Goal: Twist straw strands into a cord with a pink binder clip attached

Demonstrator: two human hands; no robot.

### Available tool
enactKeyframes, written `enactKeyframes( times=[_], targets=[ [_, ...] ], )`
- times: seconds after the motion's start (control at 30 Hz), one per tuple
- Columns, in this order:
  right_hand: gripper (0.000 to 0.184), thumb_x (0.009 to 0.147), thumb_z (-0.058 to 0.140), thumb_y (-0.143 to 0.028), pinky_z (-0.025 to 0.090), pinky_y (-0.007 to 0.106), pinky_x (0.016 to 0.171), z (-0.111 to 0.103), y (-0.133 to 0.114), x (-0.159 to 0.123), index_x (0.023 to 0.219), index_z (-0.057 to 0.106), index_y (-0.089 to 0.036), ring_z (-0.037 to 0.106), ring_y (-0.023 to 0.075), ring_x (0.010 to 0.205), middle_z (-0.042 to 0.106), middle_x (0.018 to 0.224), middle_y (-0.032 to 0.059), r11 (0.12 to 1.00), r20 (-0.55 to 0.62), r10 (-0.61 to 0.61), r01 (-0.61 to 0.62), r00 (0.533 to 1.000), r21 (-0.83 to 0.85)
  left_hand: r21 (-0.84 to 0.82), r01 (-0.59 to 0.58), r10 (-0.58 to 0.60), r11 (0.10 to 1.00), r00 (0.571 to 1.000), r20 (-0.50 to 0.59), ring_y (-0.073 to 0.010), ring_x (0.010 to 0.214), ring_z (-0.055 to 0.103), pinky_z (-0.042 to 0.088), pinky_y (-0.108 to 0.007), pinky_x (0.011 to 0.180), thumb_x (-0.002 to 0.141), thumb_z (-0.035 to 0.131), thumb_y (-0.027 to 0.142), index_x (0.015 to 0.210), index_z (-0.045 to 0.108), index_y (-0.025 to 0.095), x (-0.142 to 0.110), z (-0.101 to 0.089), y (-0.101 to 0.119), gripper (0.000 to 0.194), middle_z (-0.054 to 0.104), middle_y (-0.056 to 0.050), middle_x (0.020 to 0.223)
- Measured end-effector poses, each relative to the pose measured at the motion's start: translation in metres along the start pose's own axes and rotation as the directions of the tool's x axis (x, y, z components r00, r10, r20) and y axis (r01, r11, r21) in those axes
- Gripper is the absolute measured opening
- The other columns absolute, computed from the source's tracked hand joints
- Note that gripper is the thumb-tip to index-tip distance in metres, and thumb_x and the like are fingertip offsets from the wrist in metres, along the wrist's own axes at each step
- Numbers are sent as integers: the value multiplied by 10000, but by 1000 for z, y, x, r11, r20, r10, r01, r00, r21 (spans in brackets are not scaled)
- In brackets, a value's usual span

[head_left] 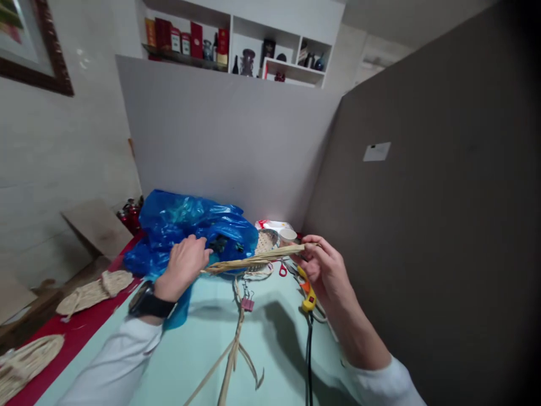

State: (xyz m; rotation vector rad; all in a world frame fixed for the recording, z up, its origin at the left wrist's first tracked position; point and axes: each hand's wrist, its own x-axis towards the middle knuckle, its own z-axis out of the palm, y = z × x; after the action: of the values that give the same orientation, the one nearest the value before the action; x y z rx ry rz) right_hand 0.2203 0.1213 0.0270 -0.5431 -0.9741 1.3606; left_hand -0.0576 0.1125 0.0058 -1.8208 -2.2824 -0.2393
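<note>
- While the right hand (323, 262) pinches one end of the bundle of dried strips (257, 259), the left hand (188, 262) is at the other end; I cannot tell whether its fingers grip.
- The bundle spans the space between the hands, over the pale green tabletop (203, 349), with the blue plastic bag (190, 217) behind its left part.
- It looks very light and dry, fairly stiff lengthwise, probably not slippery, but apt to crease or split under a sharp bend.
- Loose strips could fan apart, so a gentle pinch around all of them, near each end, should suit it best.
- Below, the pink binder clip (247, 305) is at a forked strand (230, 361).
</note>
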Motion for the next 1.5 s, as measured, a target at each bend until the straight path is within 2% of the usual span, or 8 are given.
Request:
enactKeyframes(
  times=[0.13, 0.33, 0.47, 0.83, 1.03, 1.17, 1.33, 1.5],
  targets=[
    [146, 673, 754, -215, 555, 259, 698, -5, -1, 9, 755, 638, -185, 576, 123, 714, 625, 760, 3, 1000, -19, 12, -12, 1000, 26, 24, -42, 42, 999, 999, -12, -224, 997, 634, 530, -444, 852, 937, 531, 380, 1116, 614, 158, 9, -10, 5, 297, 647, -79, 1115],
    [169, 672, 764, -245, 548, 260, 712, -12, 5, 12, 754, 631, -180, 584, 132, 740, 622, 775, 10, 999, -21, 42, -41, 999, 33, 20, -35, 31, 999, 985, 168, -225, 1007, 634, 546, -432, 838, 907, 596, 331, 1197, 584, 173, 25, 50, -2, 330, 622, -88, 1199],
    [182, 681, 772, -256, 544, 255, 712, -13, 7, 14, 769, 635, -174, 584, 135, 761, 615, 804, 16, 998, -19, 52, -52, 998, 27, 25, 6, -11, 1000, 983, 185, -234, 1030, 626, 542, -444, 851, 906, 597, 330, 1214, 575, 173, 36, 83, -5, 347, 609, -93, 1224],
    [200, 690, 777, -276, 525, 241, 643, -10, 7, 14, 761, 624, -169, 557, 120, 711, 597, 795, 11, 998, -35, 62, -62, 997, -19, -107, 65, -50, 992, 989, 143, -237, 1043, 621, 538, -448, 860, 908, 593, 326, 1223, 571, 177, 85, 108, -1, 349, 603, -96, 1239],
    [202, 696, 779, -286, 524, 251, 668, -9, 10, 13, 777, 636, -168, 582, 132, 719, 609, 777, 9, 995, -3, 83, -84, 997, -53, -229, 86, -42, 970, 981, 189, -237, 1030, 629, 544, -431, 843, 899, 608, 326, 1215, 575, 178, 89, 103, -18, 350, 613, -89, 1216],
    [215, 671, 791, -295, 525, 263, 673, -7, 9, 11, 751, 631, -175, 563, 122, 655, 595, 699, -13, 993, 3, 98, -97, 995, -68, -270, 103, -68, 957, 988, 135, -248, 1025, 628, 545, -444, 845, 903, 597, 344, 1210, 581, 166, 80, 91, -28, 355, 612, -82, 1223],
    [220, 657, 797, -288, 525, 260, 659, -3, 6, 7, 729, 628, -166, 574, 129, 680, 604, 734, 1, 992, 8, 94, -93, 996, -90, -196, 118, -111, 974, 993, 42, -234, 1038, 622, 539, -448, 863, 915, 581, 327, 1218, 575, 181, 65, 72, -17, 336, 604, -93, 1240],
    [237, 619, 825, -276, 529, 251, 640, -1, 2, 4, 707, 631, -172, 588, 122, 637, 616, 703, -11, 988, 26, 132, -129, 991, -81, -98, 109, -106, 989, 994, 33, -233, 1039, 621, 536, -452, 867, 912, 586, 331, 1216, 576, 182, 41, 52, 1, 339, 603, -95, 1241]
  ],
)
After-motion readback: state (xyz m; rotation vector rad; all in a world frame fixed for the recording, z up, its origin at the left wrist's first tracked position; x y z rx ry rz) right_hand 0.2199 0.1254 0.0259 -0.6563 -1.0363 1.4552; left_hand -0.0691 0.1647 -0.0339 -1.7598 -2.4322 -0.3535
